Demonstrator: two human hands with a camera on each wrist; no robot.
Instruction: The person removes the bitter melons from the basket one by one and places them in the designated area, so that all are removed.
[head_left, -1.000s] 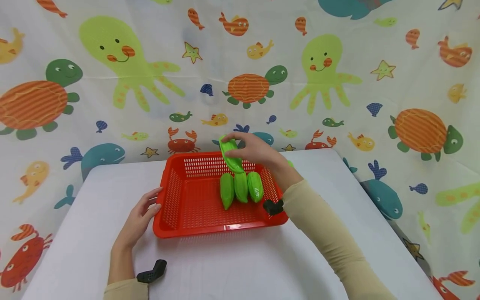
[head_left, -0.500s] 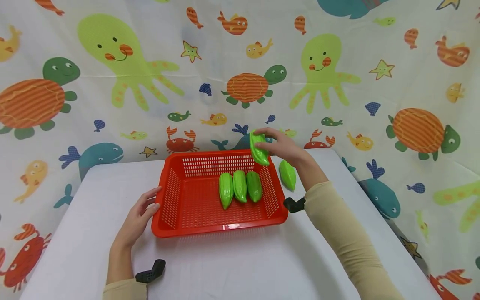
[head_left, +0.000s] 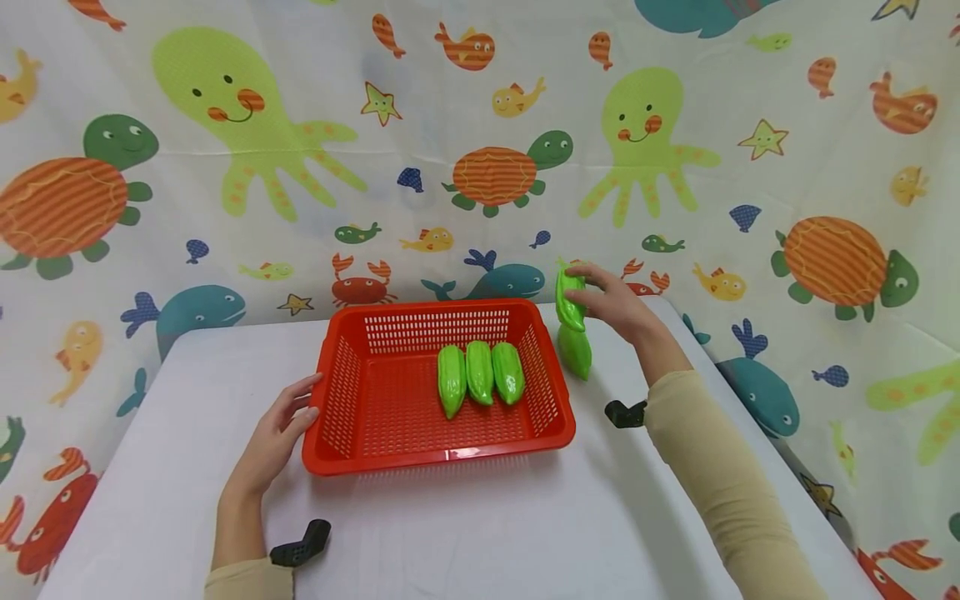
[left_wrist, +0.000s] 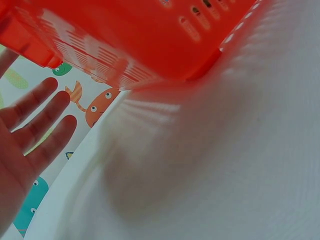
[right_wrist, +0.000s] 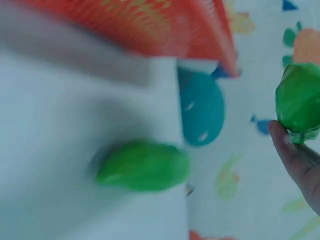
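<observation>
My right hand (head_left: 617, 302) pinches a green, ridged, pod-shaped piece (head_left: 570, 300) above the table, just right of the red basket (head_left: 438, 461). In the right wrist view the held piece (right_wrist: 299, 100) is at the fingertips of the right hand (right_wrist: 300, 167). Another green piece (head_left: 575, 352) lies on the table beside the basket, under the held one. Three more, such as the middle one (head_left: 480, 372), lie side by side inside the basket. My left hand (head_left: 272, 437) touches the basket's left rim; in the left wrist view the hand (left_wrist: 35, 130) has its fingers extended.
The white table (head_left: 465, 533) carries the basket. Behind it hangs a curtain (head_left: 450, 100) printed with sea animals, close to the table's back edge. A dark device (head_left: 302, 543) is at the left wrist, another (head_left: 626, 414) at the right.
The right hand has carried the held green piece rightward, from above the basket to past its right rim, uncovering the piece on the table. The left hand has stayed at the rim.
</observation>
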